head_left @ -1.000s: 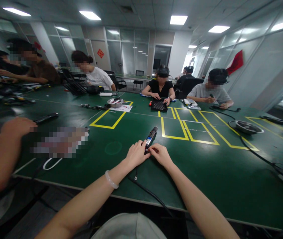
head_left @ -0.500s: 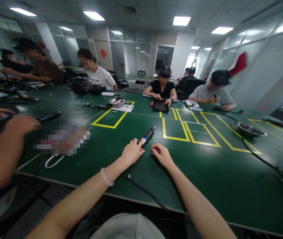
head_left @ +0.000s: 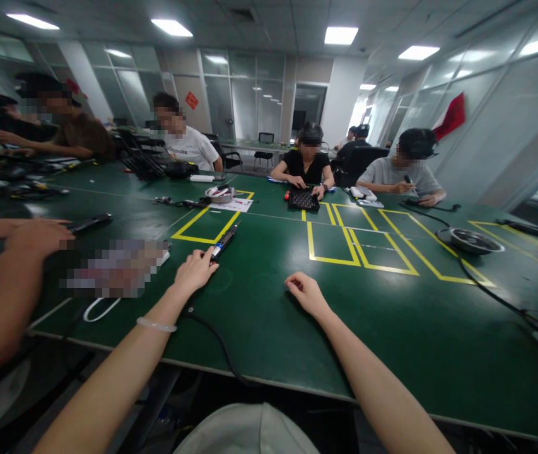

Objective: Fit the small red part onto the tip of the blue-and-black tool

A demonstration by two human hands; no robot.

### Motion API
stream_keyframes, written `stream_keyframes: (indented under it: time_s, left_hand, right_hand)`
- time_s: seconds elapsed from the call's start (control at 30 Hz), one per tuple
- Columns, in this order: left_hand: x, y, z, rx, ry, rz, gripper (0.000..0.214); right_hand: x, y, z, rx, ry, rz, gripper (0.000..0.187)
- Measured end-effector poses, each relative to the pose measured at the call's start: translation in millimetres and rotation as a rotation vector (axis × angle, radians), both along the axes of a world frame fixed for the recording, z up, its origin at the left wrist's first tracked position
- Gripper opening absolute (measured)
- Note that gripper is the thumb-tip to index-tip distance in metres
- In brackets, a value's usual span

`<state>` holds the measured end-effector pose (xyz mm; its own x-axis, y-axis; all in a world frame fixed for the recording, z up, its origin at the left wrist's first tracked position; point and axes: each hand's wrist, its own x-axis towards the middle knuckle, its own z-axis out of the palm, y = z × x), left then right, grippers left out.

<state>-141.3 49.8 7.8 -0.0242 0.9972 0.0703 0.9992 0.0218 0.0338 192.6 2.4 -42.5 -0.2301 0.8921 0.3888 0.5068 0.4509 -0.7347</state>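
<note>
My left hand (head_left: 196,271), with a pale bangle (head_left: 156,325) on its wrist, is closed around the rear of a slim electric screwdriver (head_left: 224,243), dark with a blue band. Its thin bit points away from me and a little to the right. A black cable (head_left: 224,345) runs from beneath my left wrist over the near table edge. To the right, my right hand (head_left: 308,294) rests on the green table (head_left: 269,340) with fingers curled in; no object shows in it.
Yellow tape outlines (head_left: 335,260) mark the table ahead. A metal bowl (head_left: 220,193) stands beyond the screwdriver, another dish (head_left: 475,241) at right. At left lie a blurred-out item (head_left: 112,268) and a neighbour's forearm (head_left: 8,296). Several people sit around the table, one with a black tray (head_left: 303,199).
My left hand has carried the screwdriver to the left, away from my right hand, and its cable has shifted left too. My right hand has stayed nearly in place.
</note>
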Motion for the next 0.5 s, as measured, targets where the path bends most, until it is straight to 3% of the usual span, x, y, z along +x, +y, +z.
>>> stream_keyframes:
  time_s: [0.1,0.27,0.5]
  left_hand:
    - [-12.1,5.5,-1.0,0.027,0.02,0.052,0.054]
    - [-13.5,0.7,-3.4,0.205,0.07,0.053,0.046]
    - [-10.4,-4.2,-3.0,0.166,0.099,0.06,0.033]
  right_hand:
    - [0.3,0.0,-0.4,0.001,-0.002,0.001,0.015]
    - [0.0,0.1,-0.3,0.01,-0.016,0.002,0.015]
    - [-0.6,-0.8,1.7,0.007,-0.021,0.006,0.015]
